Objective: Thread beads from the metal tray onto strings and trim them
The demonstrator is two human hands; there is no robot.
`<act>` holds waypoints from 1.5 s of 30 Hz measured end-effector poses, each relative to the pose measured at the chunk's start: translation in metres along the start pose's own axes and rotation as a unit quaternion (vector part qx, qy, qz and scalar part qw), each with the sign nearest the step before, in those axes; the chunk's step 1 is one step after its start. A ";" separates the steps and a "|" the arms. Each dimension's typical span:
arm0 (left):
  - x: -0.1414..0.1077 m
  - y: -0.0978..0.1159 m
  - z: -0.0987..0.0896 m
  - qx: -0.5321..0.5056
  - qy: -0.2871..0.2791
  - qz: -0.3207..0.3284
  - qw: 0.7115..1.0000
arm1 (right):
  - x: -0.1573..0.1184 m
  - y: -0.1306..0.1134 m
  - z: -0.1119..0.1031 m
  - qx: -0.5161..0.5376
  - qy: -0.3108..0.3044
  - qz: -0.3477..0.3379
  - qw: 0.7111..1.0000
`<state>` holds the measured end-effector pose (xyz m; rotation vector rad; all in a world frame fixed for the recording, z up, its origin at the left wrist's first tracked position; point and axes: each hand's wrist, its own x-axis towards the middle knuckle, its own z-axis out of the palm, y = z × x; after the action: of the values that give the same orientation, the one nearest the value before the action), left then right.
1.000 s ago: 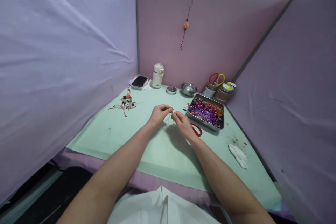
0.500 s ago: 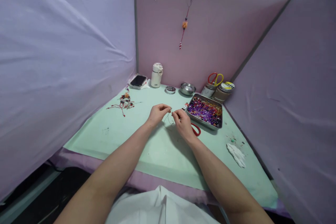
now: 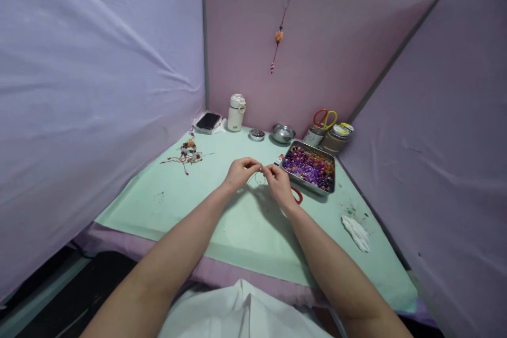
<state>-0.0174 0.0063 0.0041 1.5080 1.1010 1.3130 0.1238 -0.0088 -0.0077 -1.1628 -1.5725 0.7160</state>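
Above the middle of the table my left hand (image 3: 241, 171) and my right hand (image 3: 276, 182) meet fingertip to fingertip, both pinched closed. A thin cord (image 3: 259, 179) runs between them and hangs in a small loop below the fingers. Something tiny and pale sits at the fingertips, too small to name. Red-handled scissors (image 3: 297, 195) lie partly hidden beside my right hand. Just beyond that hand stands a metal tray (image 3: 307, 187) of purple, red and dark beads (image 3: 309, 166).
Beaded strings (image 3: 190, 153) lie at the left. Along the back stand a phone (image 3: 208, 121), a white bottle (image 3: 236, 113), a small round dish (image 3: 257, 135), a metal bowl (image 3: 283, 133) and jars (image 3: 336, 140). A white glove-like cloth (image 3: 356, 232) lies right. A beaded string (image 3: 279, 37) hangs above.
My fingertips have come closer together, and both hands sit slightly lower. The cord loop has shifted with them. The other things stay where they were.
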 end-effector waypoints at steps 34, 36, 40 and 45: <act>-0.004 0.007 -0.003 -0.002 -0.114 -0.058 0.992 | 0.014 -0.010 -0.020 0.432 0.017 0.167 0.886; -0.004 0.007 -0.004 -0.004 -0.135 -0.100 0.986 | 0.017 -0.010 -0.025 0.469 0.025 0.173 0.866; -0.002 0.007 -0.006 -0.021 -0.165 -0.155 0.974 | 0.021 -0.009 -0.031 0.508 0.040 0.152 0.847; -0.002 0.007 -0.008 -0.039 -0.200 -0.179 0.963 | 0.023 -0.012 -0.033 0.518 0.093 0.097 0.845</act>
<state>-0.0249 0.0026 0.0112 1.3607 0.9855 0.7544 0.1508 0.0047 0.0214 -0.5242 -0.6730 1.3149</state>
